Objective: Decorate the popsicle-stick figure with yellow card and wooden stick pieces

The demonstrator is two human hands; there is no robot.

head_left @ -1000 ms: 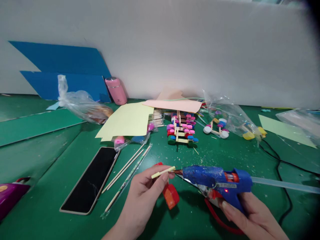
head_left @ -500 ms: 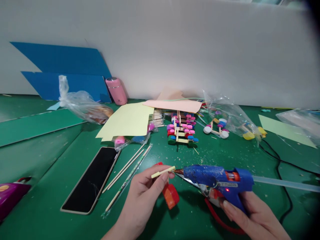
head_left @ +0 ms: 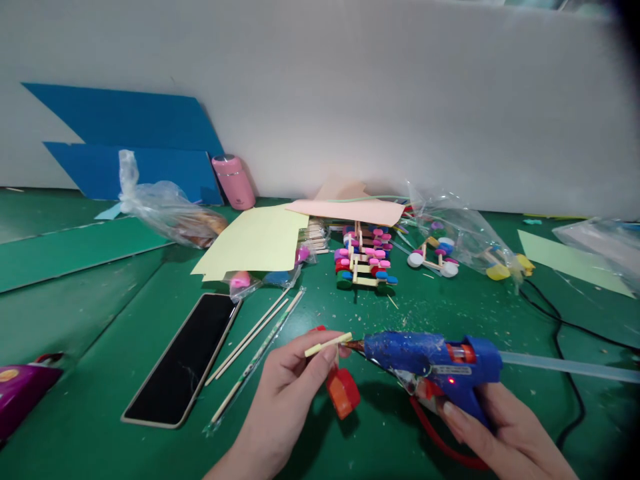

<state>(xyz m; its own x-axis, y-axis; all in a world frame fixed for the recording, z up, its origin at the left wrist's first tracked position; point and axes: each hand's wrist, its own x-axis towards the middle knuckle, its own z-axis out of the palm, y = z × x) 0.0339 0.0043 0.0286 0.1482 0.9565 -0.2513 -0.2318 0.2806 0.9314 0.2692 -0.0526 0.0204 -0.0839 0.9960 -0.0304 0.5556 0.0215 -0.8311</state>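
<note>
Pinches a short pale stick piece between thumb and fingers of the left hand, and grasps a blue glue gun in the right hand. Points the gun's brown nozzle left, right at the near-level piece's right end; cannot tell whether touching. Shows a lit red light above the right fingers and a clear glue stick jutting from the gun's back. Has an orange-red round part just below the left fingertips. Includes, left of the left hand, slim wooden sticks and a dark-screened phone flat on the green worktop. Reveals, beyond the hands, a pale yellow sheet, a pink sheet, a close row of small colourful wheeled models and, to its right, a separate white-wheeled model beside a clear bag. Trails a black cable beyond and right of the right hand.
</note>
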